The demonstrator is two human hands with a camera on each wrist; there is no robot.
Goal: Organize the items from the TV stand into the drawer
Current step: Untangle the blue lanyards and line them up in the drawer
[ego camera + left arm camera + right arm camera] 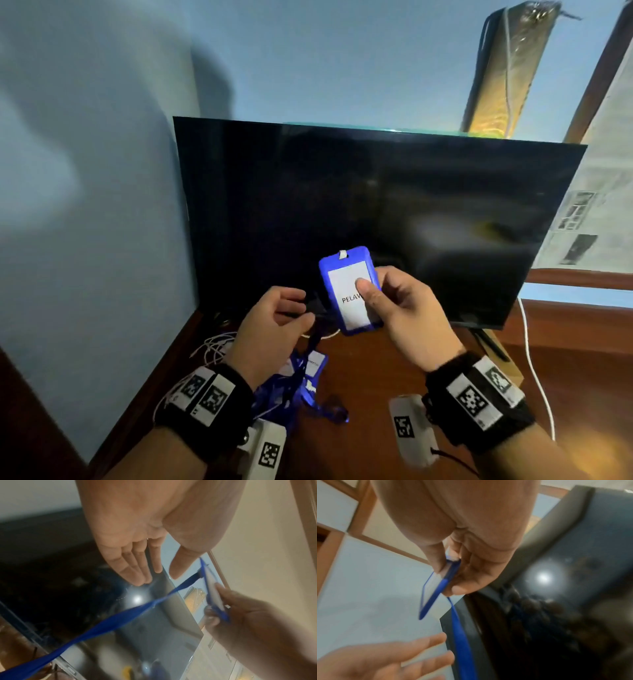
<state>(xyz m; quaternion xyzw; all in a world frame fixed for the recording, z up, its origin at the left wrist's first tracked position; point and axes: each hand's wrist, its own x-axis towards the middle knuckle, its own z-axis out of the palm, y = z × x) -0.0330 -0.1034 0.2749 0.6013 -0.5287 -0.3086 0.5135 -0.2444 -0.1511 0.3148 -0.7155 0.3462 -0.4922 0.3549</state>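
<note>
A blue plastic ID badge holder with a white card insert [350, 290] is held upright in the air in front of the dark flat television screen [376, 212], its long axis running nearly vertical and tipped slightly left at the top, where a small white clip tab sits. The card face, printed with letters beginning "PELA", is turned toward the person. The right hand [399, 308] pinches it: the thumb presses on the card's front near its right edge and the curled fingers back it from behind, as the right wrist view also shows.

A blue fabric lanyard strap [106, 623] hangs down from the holder, passing just left of the grip. The left hand [274, 325] is beside that strap, left of the grip and slightly lower, with fingers loosely spread and closed on nothing; I cannot tell whether it touches the strap.

Below both hands, on the reddish-brown wooden TV stand top [394, 363], lies a heap of more blue lanyards and badge holders [301, 383]. Left of that heap lie tangled thin white cables [214, 346]. A white cord [534, 363] trails down at the right of the grip, beyond the screen's lower corner.
</note>
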